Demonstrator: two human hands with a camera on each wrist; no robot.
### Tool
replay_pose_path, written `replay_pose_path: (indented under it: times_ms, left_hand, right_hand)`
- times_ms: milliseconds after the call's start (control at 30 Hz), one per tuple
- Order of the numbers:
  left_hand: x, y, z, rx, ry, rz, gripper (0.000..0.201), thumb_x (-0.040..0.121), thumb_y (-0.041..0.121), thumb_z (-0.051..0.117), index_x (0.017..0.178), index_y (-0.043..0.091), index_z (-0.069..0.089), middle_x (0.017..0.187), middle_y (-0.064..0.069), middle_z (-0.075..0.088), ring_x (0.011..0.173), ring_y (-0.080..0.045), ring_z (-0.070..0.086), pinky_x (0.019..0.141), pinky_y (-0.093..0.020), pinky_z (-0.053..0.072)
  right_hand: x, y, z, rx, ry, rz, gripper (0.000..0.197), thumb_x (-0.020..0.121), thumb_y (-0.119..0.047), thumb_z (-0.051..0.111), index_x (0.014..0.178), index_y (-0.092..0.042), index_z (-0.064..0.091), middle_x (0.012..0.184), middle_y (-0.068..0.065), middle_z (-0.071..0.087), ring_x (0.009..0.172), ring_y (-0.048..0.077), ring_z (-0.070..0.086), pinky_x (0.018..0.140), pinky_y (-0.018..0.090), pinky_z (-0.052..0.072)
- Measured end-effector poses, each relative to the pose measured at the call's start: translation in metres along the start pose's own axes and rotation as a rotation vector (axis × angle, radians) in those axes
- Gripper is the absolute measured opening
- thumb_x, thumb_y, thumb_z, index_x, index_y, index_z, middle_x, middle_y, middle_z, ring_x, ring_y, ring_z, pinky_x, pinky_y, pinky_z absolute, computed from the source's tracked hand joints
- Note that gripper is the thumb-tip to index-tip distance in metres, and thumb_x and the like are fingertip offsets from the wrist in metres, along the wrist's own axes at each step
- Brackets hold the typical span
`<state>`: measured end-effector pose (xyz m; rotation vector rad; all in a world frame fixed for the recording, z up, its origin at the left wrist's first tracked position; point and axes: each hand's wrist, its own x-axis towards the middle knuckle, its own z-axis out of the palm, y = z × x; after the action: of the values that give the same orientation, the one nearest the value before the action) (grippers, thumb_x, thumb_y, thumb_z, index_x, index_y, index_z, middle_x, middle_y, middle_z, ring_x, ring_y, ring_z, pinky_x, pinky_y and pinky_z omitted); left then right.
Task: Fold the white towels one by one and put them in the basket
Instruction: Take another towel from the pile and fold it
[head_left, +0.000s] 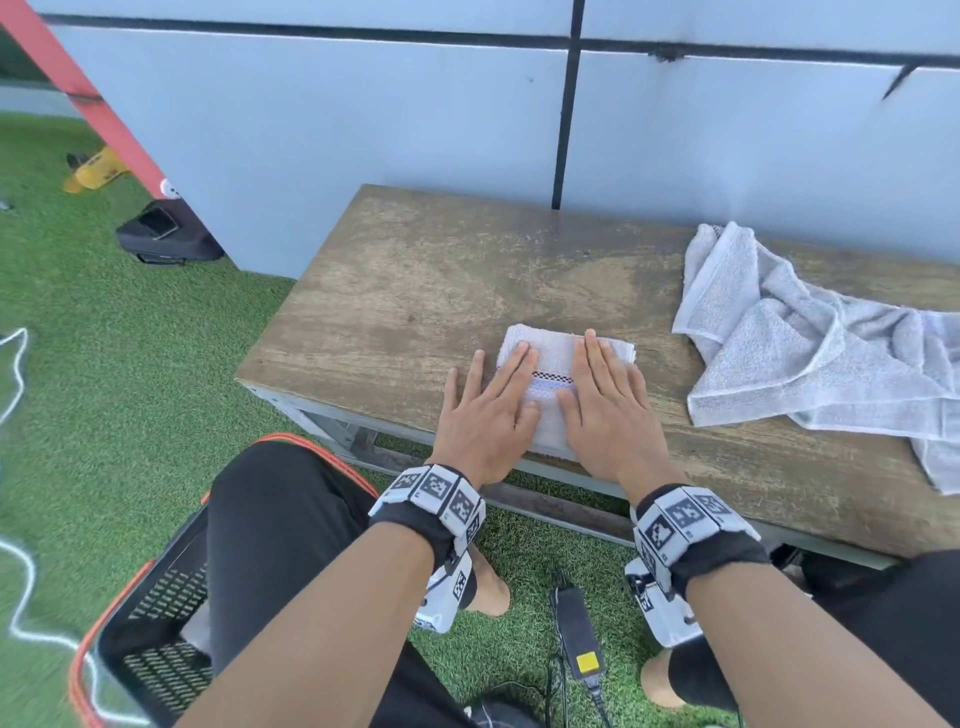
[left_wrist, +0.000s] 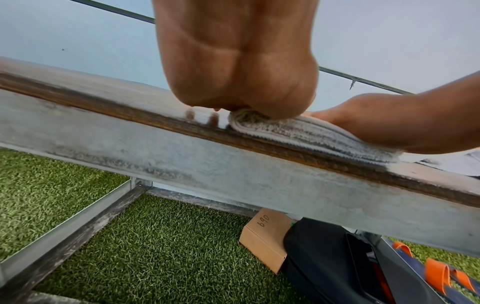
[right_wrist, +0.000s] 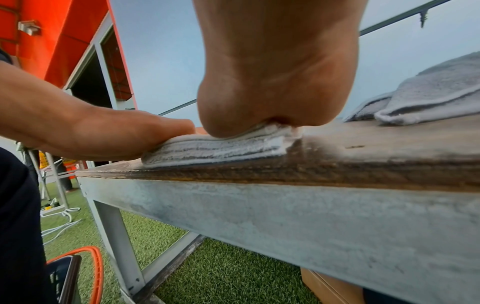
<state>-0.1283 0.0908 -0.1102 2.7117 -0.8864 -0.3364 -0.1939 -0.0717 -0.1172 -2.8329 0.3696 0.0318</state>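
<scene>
Step in hand, by the look of it: flattening of one finished fold. Folded towel (head_left: 556, 387) lying as a compact multi-layer stack near the front edge of the table (head_left: 415, 291), layers visible at the edge in both wrist views. Left hand (head_left: 485, 415) and right hand (head_left: 610, 410) laid side by side on top, palms down, fingers straight and slightly spread; no grip closed on anything, only flat pressure. Two outer fingers of the left hand extending past the towel onto bare wood. Patterned band of the towel showing between the two hands.

Second towel (head_left: 810, 343) still unfolded, crumpled at the right end of the table, well apart from the stack. Basket (head_left: 150, 597), dark with an orange rim, standing on the grass (head_left: 104, 364) at lower left, partly hidden behind the leg; contents not discernible.

Progress estimate: at least one towel outstanding, this one folded but not yet stowed.

Next move, as a judgement: pick-up of the stack without loss of the folds. Requirements: fingers slid under the front edge, thumbs on top, all layers clamped together. Then transfer down and left, clear of the knee, and flat placement in the basket. Risk: loose terry layers fanning open if held by one corner only.
</scene>
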Motion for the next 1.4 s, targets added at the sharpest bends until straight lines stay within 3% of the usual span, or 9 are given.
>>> replay_pose_path:
  times_ms: [267, 533, 667, 800, 867, 933, 1133, 1267, 1400]
  left_hand:
    - [-0.003, -0.001, -0.002, 0.018, -0.031, 0.000, 0.059, 0.102, 0.050, 0.014, 0.156, 0.044, -0.011, 0.163, 0.027, -0.013, 0.154, -0.023, -0.012, 0.123, -0.054, -0.008]
    - [-0.007, 0.005, -0.006, 0.031, -0.060, -0.030, 0.062, 0.102, 0.048, 0.013, 0.156, 0.037, -0.015, 0.163, 0.020, -0.021, 0.154, -0.029, -0.012, 0.122, -0.057, -0.007]
    - [-0.007, 0.016, -0.017, -0.041, -0.141, -0.094, 0.065, 0.102, 0.044, 0.021, 0.156, 0.037, -0.014, 0.164, -0.001, -0.027, 0.153, -0.033, -0.013, 0.122, -0.057, -0.005]
    - [-0.001, 0.028, -0.027, -0.261, -0.038, -0.169, 0.069, 0.095, 0.033, 0.048, 0.157, 0.025, 0.018, 0.156, -0.022, 0.031, 0.138, -0.037, 0.038, 0.113, -0.053, 0.034]
    - [-0.003, 0.034, -0.033, -0.512, 0.111, -0.164, 0.055, 0.094, 0.020, 0.052, 0.147, 0.015, 0.036, 0.112, -0.013, 0.064, 0.084, -0.024, 0.062, 0.073, -0.035, 0.054]
    - [-0.003, 0.039, -0.040, -0.698, 0.219, -0.232, 0.042, 0.096, 0.014, 0.053, 0.137, 0.014, 0.042, 0.096, -0.002, 0.061, 0.066, -0.014, 0.056, 0.058, -0.029, 0.048]
    - [-0.006, 0.044, -0.052, -0.919, 0.174, -0.344, 0.076, 0.087, 0.015, 0.070, 0.151, 0.017, 0.029, 0.116, -0.006, 0.060, 0.100, -0.018, 0.062, 0.082, -0.031, 0.050]
    - [-0.015, 0.050, -0.070, -1.009, 0.181, -0.264, 0.065, 0.081, 0.010, 0.074, 0.141, 0.019, 0.049, 0.111, -0.001, 0.067, 0.094, -0.013, 0.066, 0.068, -0.024, 0.050]
    - [-0.036, 0.053, -0.116, -1.061, 0.197, -0.085, 0.054, 0.081, 0.005, 0.076, 0.129, 0.021, 0.060, 0.112, 0.001, 0.072, 0.104, -0.013, 0.068, 0.084, -0.024, 0.056]
  right_hand:
    - [-0.006, 0.011, -0.006, 0.080, -0.056, 0.084, 0.063, 0.105, -0.047, 0.011, 0.158, -0.023, -0.013, 0.164, -0.010, -0.022, 0.150, 0.006, -0.020, 0.125, 0.044, -0.002]
    - [-0.019, -0.003, -0.008, 0.173, -0.056, 0.300, 0.079, 0.103, -0.053, 0.018, 0.156, -0.004, -0.014, 0.165, 0.013, -0.015, 0.154, 0.023, -0.009, 0.125, 0.041, 0.000]
    - [-0.013, -0.003, -0.021, 0.232, -0.115, 0.347, 0.072, 0.105, -0.041, 0.034, 0.158, -0.005, 0.001, 0.167, 0.011, -0.007, 0.154, 0.024, -0.004, 0.125, 0.044, 0.005]
    - [-0.011, 0.003, -0.027, 0.255, -0.114, 0.339, 0.071, 0.101, -0.034, 0.049, 0.156, -0.004, 0.016, 0.166, 0.013, 0.006, 0.154, 0.029, 0.006, 0.124, 0.047, 0.013]
    - [-0.014, 0.004, -0.027, 0.256, -0.111, 0.330, 0.071, 0.100, -0.032, 0.051, 0.155, -0.003, 0.017, 0.166, 0.013, 0.009, 0.153, 0.029, 0.008, 0.124, 0.047, 0.014]
    - [-0.018, 0.005, -0.027, 0.256, -0.107, 0.319, 0.070, 0.100, -0.030, 0.052, 0.155, -0.003, 0.018, 0.166, 0.013, 0.011, 0.153, 0.029, 0.009, 0.124, 0.046, 0.015]
    - [-0.024, 0.003, -0.042, 0.340, -0.201, 0.367, 0.064, 0.097, -0.019, 0.050, 0.153, -0.004, 0.023, 0.163, 0.010, 0.019, 0.148, 0.031, 0.023, 0.120, 0.048, 0.025]
    - [-0.035, -0.006, -0.056, 0.515, -0.206, 0.435, 0.050, 0.089, -0.016, 0.046, 0.138, -0.007, 0.042, 0.141, 0.013, 0.045, 0.126, 0.033, 0.047, 0.106, 0.050, 0.041]
    - [-0.037, -0.025, -0.076, 0.723, -0.148, 0.430, 0.043, 0.090, -0.010, 0.040, 0.132, -0.004, 0.045, 0.125, 0.007, 0.052, 0.107, 0.025, 0.054, 0.093, 0.038, 0.047]
